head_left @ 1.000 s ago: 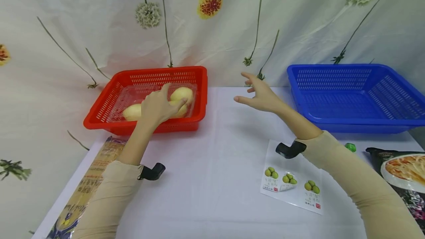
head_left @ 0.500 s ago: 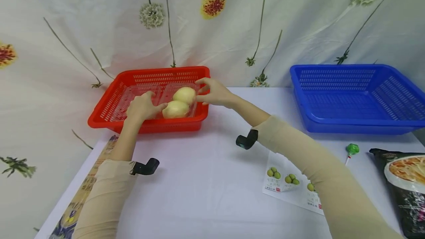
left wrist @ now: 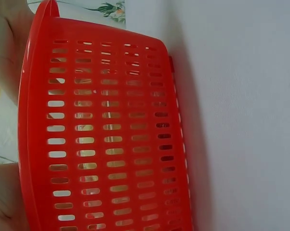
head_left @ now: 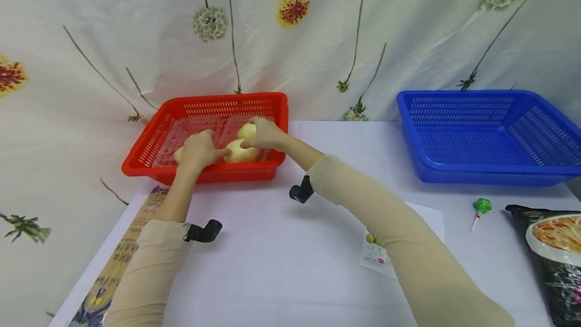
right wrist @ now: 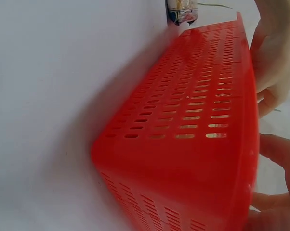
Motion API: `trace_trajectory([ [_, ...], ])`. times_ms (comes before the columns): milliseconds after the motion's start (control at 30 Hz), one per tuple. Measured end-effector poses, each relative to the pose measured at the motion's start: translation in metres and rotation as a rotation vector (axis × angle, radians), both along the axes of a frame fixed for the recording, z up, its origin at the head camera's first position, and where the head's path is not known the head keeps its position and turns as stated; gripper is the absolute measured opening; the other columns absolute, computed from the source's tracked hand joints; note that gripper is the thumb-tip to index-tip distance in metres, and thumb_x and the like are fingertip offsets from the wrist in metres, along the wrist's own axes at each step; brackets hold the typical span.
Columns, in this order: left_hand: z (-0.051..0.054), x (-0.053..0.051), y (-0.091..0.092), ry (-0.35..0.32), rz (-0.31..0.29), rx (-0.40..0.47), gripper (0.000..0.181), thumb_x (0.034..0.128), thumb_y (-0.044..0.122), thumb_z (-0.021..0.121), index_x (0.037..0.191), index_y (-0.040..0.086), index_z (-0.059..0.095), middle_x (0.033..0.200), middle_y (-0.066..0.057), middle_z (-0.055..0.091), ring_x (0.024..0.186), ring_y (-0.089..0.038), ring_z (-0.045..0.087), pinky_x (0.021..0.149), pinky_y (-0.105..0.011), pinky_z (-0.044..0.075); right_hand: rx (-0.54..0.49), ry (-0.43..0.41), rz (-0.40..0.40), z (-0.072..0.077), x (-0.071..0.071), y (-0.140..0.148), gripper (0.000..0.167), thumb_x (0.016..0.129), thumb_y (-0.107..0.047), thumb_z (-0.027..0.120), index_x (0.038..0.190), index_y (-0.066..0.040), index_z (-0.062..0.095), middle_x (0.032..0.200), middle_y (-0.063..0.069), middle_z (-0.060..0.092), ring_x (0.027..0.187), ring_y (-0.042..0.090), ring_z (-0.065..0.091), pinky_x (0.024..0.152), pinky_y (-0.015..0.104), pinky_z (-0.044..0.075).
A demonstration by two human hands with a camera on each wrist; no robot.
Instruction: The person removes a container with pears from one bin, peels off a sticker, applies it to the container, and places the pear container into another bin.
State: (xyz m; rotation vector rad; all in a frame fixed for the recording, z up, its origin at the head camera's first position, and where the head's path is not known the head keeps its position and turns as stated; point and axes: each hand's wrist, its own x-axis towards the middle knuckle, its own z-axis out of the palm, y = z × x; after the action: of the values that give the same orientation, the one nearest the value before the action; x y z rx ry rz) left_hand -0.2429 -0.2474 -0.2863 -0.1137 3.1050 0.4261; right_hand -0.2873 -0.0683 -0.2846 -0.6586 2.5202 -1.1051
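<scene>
Left hand (head_left: 198, 151): thumb spread, hold unclear.
Right hand (head_left: 267, 135): curved over balls (head_left: 239, 153), hold unclear.
Balls: may roll if grip is uneven.

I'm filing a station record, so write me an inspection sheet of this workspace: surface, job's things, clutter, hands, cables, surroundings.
Surface: white-covered table.
Job's things: red basket holding clear plastic trays and pale round items, three visible, partly hidden by the hands.
Clutter: blue basket, green lollipop, black food packet, printed sheet partly hidden by the right sleeve, brown printed strip along the left edge.
Hands: left hand and right hand both over the red basket; fingertips partly hidden, grip uncertain.
Cables: nothing seen.
Surroundings: flowered cloth behind the table.
</scene>
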Motion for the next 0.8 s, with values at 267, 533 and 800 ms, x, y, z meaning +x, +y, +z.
trace_trajectory([
  [267,-0.003,-0.001,0.007,0.019,-0.131,0.007,0.048,0.0868,0.032,0.064,0.1,-0.013,0.055,0.062,-0.009,0.045,0.061,-0.024,0.045,0.055,-0.034,0.038,0.031,0.049,-0.121,-0.006,-0.002,-0.012,0.065,0.083,-0.021,0.07,0.134,0.003,0.038,0.116,0.013,0.055,0.095,0.022,0.053,0.075,0.025,0.049],
  [533,-0.005,-0.006,0.013,-0.004,-0.141,0.036,0.051,0.0881,0.034,0.062,0.103,-0.014,0.054,0.067,-0.012,0.049,0.063,-0.025,0.046,0.057,-0.034,0.039,0.112,0.051,-0.125,-0.007,-0.006,-0.015,0.046,0.083,-0.016,0.069,0.118,0.003,0.046,0.095,0.008,0.053,0.078,0.017,0.049,0.06,0.02,0.04],
  [800,-0.005,-0.005,0.013,-0.006,-0.107,0.141,0.064,0.0872,0.031,0.065,0.123,-0.017,0.042,0.104,-0.03,0.055,0.089,-0.038,0.052,0.077,-0.046,0.045,0.169,0.058,-0.165,-0.011,-0.005,-0.019,0.06,0.082,-0.005,0.061,0.135,0.006,0.034,0.109,0.011,0.052,0.092,0.021,0.048,0.067,0.022,0.041],
])
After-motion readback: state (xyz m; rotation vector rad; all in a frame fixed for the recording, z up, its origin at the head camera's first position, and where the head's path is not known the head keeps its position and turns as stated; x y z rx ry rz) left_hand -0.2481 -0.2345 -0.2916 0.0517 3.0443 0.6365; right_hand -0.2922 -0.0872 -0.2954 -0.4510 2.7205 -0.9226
